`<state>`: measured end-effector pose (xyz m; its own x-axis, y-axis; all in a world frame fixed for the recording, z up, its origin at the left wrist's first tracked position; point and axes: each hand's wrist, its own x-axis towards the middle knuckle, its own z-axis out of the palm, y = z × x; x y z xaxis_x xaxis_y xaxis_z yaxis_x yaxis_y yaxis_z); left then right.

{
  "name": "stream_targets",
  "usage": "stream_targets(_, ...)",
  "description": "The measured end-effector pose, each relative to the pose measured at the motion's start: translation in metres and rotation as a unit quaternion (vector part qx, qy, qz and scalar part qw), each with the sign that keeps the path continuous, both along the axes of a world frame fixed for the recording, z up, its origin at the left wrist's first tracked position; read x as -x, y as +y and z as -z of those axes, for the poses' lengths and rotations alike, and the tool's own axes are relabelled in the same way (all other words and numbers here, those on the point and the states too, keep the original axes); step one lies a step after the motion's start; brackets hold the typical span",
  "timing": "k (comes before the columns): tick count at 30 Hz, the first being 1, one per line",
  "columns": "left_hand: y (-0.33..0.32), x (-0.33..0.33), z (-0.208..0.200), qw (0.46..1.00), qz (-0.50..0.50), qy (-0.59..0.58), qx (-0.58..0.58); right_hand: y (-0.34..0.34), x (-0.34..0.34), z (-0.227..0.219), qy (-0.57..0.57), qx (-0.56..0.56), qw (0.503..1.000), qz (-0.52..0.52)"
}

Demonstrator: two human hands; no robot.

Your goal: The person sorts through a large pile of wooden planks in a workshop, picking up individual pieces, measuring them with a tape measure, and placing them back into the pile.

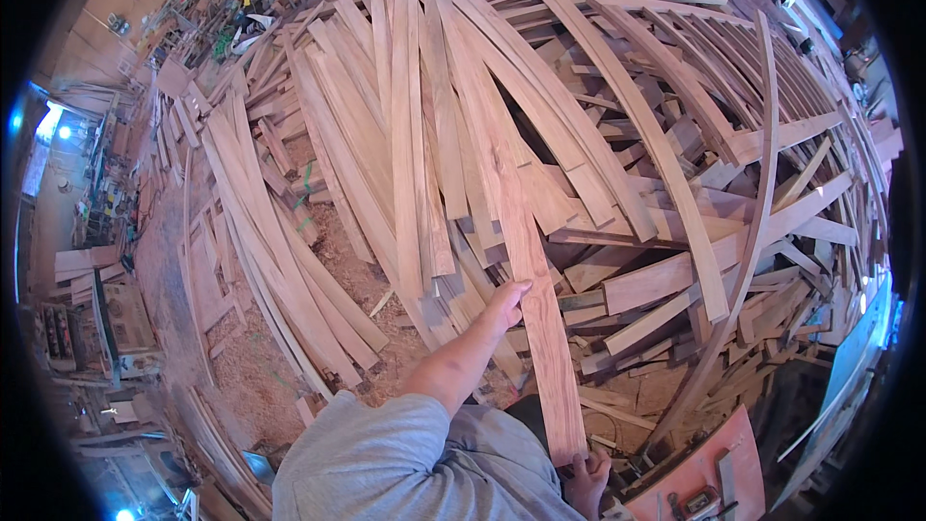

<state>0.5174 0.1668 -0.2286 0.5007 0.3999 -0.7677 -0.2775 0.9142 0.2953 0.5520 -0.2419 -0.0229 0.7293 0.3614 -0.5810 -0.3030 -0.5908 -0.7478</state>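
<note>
— Holding what?
— A reddish wooden plank (pixel 551 352), near end clasped in the right hand (pixel 586 483), left edge pinched farther up by the left hand (pixel 507 305), probably for steadying.
— Beyond the grip?
— Pale boards (pixel 409 135), fanned lengthwise, perhaps for reach.

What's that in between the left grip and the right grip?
In the head view, a stretch of the long reddish-brown board runs between the left grip, at its edge, and the right grip, by its near end.
</note>
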Motion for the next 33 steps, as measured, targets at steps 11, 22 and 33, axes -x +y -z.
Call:
stream_targets(11, -0.002, -0.030, -0.016, 1.000, 0.013, -0.001, 0.000, 0.017, -0.015, 0.063, -0.001, 0.040, 0.946, 0.321)
stream_targets(22, -0.022, -0.184, -0.053, 0.993, 0.043, -0.050, -0.099, 0.001, -0.128, 0.111, -0.117, 0.060, 0.908, 0.398)
stream_targets(33, -0.038, -0.263, -0.068, 0.829, 0.444, 0.032, -0.337, 0.075, -0.402, 0.081, -0.539, 0.192, 0.806, 0.152)
